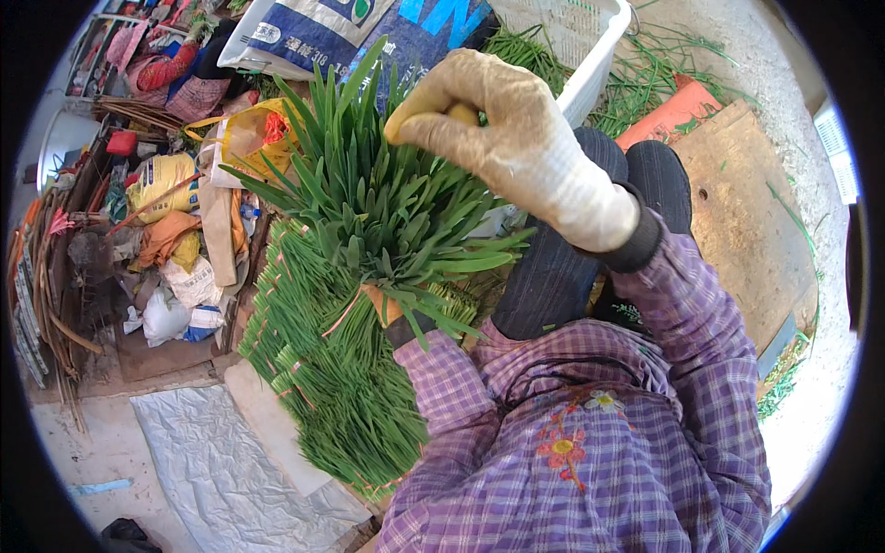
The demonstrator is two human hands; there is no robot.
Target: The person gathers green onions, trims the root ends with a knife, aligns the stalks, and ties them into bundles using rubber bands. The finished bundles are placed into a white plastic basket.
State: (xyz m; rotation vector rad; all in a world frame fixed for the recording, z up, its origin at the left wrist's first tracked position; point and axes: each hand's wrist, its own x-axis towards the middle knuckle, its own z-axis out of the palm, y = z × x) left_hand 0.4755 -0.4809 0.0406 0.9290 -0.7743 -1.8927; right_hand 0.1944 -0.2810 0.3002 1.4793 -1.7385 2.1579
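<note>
My left hand point(384, 310), in an orange-tan glove and mostly covered by leaves, grips an upright bunch of green chives point(373, 200). Its leaf tips fan out towards my head. My right hand point(515, 135) wears a stained white-and-yellow work glove and hovers above the right side of this bunch. Its thumb and forefinger tips meet, and nothing shows between them. Beneath and to the left lies a pile of tied chive bundles point(346, 394), many bound with pink bands. A pink band point(342, 312) crosses stems close to my left hand.
Ahead stands a white plastic crate point(591, 66) with printed sacks point(311, 34) and loose chives. A wooden board point(753, 221) and an orange-red sack point(667, 114) lie right. Bags and sticks point(62, 276) clutter the left. Another person's red sleeve point(166, 69) shows far left.
</note>
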